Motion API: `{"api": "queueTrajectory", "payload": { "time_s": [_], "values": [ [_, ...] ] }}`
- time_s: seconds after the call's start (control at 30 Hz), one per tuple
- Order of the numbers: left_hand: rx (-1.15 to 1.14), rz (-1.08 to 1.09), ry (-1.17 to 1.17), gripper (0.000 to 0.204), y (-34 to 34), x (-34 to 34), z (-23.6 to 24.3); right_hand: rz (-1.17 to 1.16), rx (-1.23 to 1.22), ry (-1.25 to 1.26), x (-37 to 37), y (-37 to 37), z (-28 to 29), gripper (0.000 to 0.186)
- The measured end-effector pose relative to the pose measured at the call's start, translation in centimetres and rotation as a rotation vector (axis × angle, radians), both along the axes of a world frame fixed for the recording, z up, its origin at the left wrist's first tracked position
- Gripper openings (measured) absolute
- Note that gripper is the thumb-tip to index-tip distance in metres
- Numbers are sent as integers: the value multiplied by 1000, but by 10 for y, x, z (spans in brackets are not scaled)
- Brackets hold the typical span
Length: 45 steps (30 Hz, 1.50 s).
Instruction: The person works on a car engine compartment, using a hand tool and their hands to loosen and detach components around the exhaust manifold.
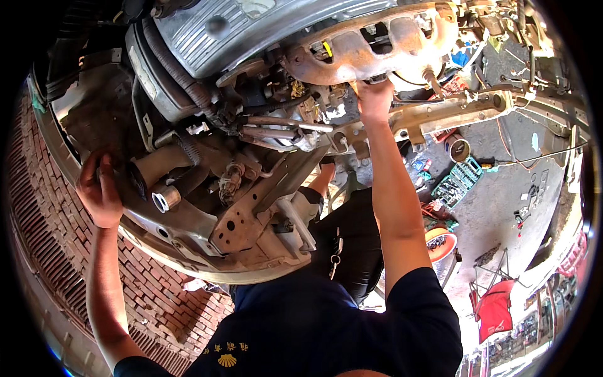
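Note:
An open car engine bay fills the upper view. My right hand [375,100] is raised to the lower edge of a rusty exhaust manifold shield [352,60]. Its fingers are curled up at that edge, and whatever they hold is mostly hidden. My left hand [100,195] rests on the car's fender edge [135,210], fingers loosely bent and slightly apart, with nothing seen in them. A grey ribbed engine cover [217,28] lies above and between the hands. Beside the left hand, a pipe with a bright metal end [166,198] sticks out.
A metal crossbeam [452,116] runs behind my right wrist. On the floor to the right are a green socket set case [458,182], a round can [457,149], an orange-rimmed round thing [441,244] and a red folding chair [496,308]. Brick paving [157,276] lies left.

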<state>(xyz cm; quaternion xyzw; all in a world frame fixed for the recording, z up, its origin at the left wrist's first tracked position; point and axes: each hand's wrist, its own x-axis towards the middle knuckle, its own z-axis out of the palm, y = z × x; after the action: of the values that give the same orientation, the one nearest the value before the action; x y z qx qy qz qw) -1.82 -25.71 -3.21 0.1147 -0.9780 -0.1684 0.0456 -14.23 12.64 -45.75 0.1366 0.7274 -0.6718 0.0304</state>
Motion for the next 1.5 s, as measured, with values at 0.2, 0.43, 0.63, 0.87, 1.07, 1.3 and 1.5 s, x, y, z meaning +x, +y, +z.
{"api": "queueTrajectory", "payload": {
  "time_s": [0.2, 0.43, 0.63, 0.87, 1.07, 1.3, 1.5],
  "values": [
    [-11, -10, -120, 29, -4, 0, 5, -126, -250, 65, 2, -13, 32, 32],
    [-12, 5, -90, 28, -5, 0, 6, 7, -176, -51, 1, -1, 45, 28],
    [37, -11, -121, 29, -3, -2, 4, 279, 548, -20, 3, 15, 5, 72],
    [-2, -53, -136, 28, 7, -10, 6, 330, 568, 189, 8, 36, -53, 60],
    [-18, -21, -139, 27, 11, -10, 9, 394, 780, 122, 4, 33, -58, 46],
    [-69, -61, -55, 23, 19, -14, 4, 577, 967, 167, -3, 34, -52, 26],
    [-98, -48, -89, 23, 17, -11, 10, 433, 822, 73, 10, 17, -72, 24]
  ]
}}
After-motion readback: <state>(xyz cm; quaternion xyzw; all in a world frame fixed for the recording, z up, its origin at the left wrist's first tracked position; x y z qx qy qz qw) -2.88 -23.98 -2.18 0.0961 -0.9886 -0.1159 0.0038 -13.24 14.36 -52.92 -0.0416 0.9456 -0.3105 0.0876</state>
